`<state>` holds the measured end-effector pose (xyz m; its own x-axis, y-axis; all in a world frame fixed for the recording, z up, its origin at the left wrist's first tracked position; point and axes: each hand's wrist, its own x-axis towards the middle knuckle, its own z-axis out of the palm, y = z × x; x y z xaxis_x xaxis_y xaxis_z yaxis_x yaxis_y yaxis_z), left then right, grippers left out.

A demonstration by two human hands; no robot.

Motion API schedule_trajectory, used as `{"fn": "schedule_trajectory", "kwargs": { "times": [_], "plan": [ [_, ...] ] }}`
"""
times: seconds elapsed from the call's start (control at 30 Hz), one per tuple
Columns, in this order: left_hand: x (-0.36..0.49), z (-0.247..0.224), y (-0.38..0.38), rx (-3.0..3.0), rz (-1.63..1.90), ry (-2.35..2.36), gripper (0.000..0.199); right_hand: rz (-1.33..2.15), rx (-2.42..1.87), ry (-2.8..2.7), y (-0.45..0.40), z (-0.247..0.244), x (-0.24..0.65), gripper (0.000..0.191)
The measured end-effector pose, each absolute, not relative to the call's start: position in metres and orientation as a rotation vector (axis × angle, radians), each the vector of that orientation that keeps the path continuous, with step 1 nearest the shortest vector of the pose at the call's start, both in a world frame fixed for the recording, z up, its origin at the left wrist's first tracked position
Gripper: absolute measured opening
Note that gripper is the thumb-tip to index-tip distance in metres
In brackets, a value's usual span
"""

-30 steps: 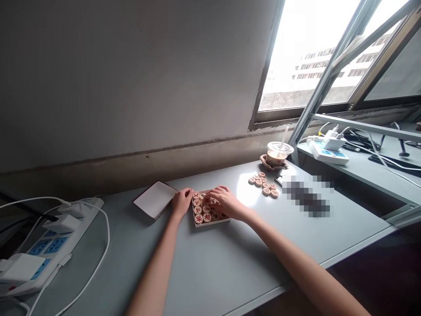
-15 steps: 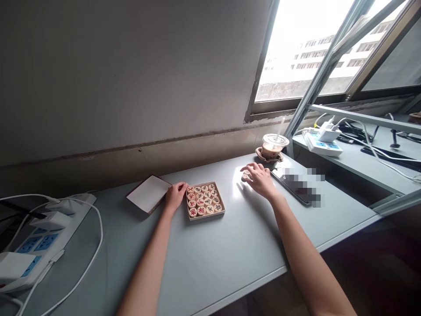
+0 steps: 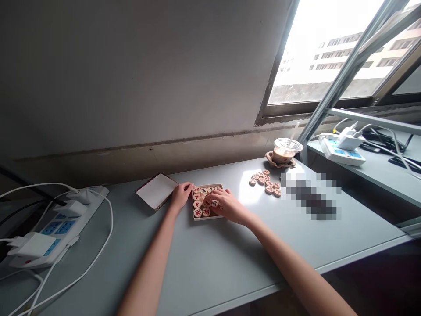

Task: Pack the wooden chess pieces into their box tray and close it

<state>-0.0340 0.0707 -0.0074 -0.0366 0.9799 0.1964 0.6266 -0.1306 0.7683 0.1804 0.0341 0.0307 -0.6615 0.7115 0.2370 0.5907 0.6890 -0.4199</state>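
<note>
My left hand [image 3: 181, 195] rests at the left edge of a shallow open box [image 3: 205, 218], its fingers pinched together against the rim. Inside the box lie rows of round wooden xiangqi pieces [image 3: 206, 212] with red and dark characters. My right hand [image 3: 232, 207] reaches over the box from the right, fingers curled down around a xiangqi piece [image 3: 214, 203] above the others. That hand covers the box's right side. Left of my left hand lies the box lid [image 3: 156, 192], its white inside facing up. Several loose xiangqi pieces [image 3: 261, 180] are scattered on the desk to the right.
A lidded drink cup [image 3: 285, 151] with a straw stands in a cardboard holder at the back right. Blurred-out squares hide something dark near it. A power strip [image 3: 66, 226] with white cables lies on the left, another [image 3: 342, 149] on the right-hand desk.
My right hand has moved left from the loose pieces to over the box, uncovering those pieces. My left hand stays at the box's edge. The view has shifted slightly.
</note>
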Motion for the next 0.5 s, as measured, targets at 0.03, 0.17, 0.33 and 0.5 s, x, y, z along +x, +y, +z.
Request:
{"fn": "schedule_trajectory", "kwargs": {
  "times": [0.03,0.17,0.33,0.5],
  "plan": [
    [-0.034,-0.007,0.071,1.792,1.021,1.687,0.033,0.416,-1.022,-2.521,0.035,0.032,0.180,0.020],
    [-0.034,-0.008,0.071,1.803,1.017,1.676,0.036,0.329,-1.011,-2.468,0.040,0.041,0.189,0.014],
    [-0.035,-0.009,0.072,1.765,1.028,1.655,0.036,0.201,-1.262,-2.342,0.053,0.051,0.253,0.011],
    [-0.034,-0.006,0.072,1.731,1.014,1.589,0.037,0.132,-1.528,-2.210,0.063,0.053,0.304,0.014]
  ]
}}
